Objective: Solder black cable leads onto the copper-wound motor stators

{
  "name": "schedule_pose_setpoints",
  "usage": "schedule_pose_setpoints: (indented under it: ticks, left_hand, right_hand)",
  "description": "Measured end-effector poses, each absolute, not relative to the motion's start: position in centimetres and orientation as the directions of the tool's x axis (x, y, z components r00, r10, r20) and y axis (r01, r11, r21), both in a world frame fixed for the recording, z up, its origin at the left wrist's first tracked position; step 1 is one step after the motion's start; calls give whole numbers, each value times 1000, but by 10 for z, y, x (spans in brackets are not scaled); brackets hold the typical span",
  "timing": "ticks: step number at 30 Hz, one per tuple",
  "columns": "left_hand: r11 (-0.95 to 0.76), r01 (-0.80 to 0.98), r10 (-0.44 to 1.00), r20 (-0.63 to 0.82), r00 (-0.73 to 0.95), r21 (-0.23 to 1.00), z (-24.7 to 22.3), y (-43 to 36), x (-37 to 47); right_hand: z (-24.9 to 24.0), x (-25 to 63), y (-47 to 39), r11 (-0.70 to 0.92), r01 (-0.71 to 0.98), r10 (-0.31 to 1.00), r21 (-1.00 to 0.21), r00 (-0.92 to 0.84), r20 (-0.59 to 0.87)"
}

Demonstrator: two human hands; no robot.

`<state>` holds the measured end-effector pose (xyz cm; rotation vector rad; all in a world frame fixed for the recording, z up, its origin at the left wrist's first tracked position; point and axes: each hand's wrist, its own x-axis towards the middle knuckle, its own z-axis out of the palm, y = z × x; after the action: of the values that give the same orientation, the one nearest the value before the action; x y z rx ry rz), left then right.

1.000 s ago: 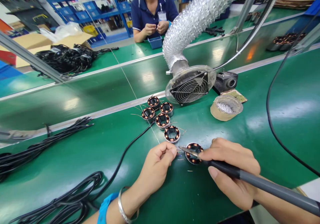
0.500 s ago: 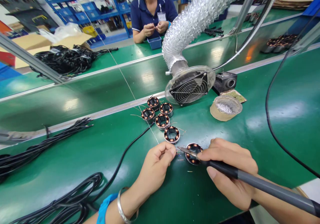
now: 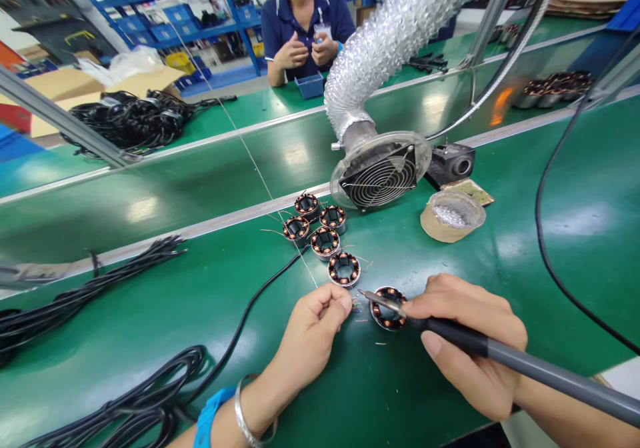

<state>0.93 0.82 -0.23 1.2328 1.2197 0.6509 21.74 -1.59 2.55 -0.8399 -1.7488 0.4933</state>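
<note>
My right hand (image 3: 473, 341) is closed round a dark soldering iron (image 3: 520, 360), whose metal tip points left and lies over a ring-shaped copper-wound stator (image 3: 389, 295). Just left of the tip, my left hand (image 3: 320, 318) pinches thin coloured wires (image 3: 356, 305); their ends stick out past the fingertips toward the stator. Whether the tip touches a wire is too small to tell. Behind my left hand stands another stator (image 3: 344, 269), with several more grouped beyond it. A black cable (image 3: 245, 321) runs from near them toward the lower left.
A fume extractor fan (image 3: 381, 175) on a silver duct hangs beyond the stators. To its right are a round tub (image 3: 451, 216) and a black block (image 3: 451, 164). Black cable bundles (image 3: 125, 395) lie at left. Across the bench sits a person (image 3: 310, 28) near a blue tray (image 3: 310, 86).
My right hand and the iron have shifted slightly right, drawing the tip a little away from my left fingertips. The person's hands across the bench have moved apart. My left hand has stayed put.
</note>
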Motion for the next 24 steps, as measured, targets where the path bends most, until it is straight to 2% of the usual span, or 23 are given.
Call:
schedule_pose_setpoints:
  ticks: [8,13,18,24]
  left_hand:
    - [265,218,903,-321,285,939,-2,8,9]
    - [247,222,907,-306,290,943,-1,8,9]
    - [235,235,906,-300,300,943,-1,8,9]
    - [229,225,904,-293,311,947,0,9,10]
  right_hand:
    - [23,218,-16,665,300,741,-684,-159,652]
    - [18,220,-15,704,317,698,-635,-143,702]
    - [11,218,-12,700,297,702,-649,-124,701]
    - [16,219,-9,741,293,667,-605,-216,713]
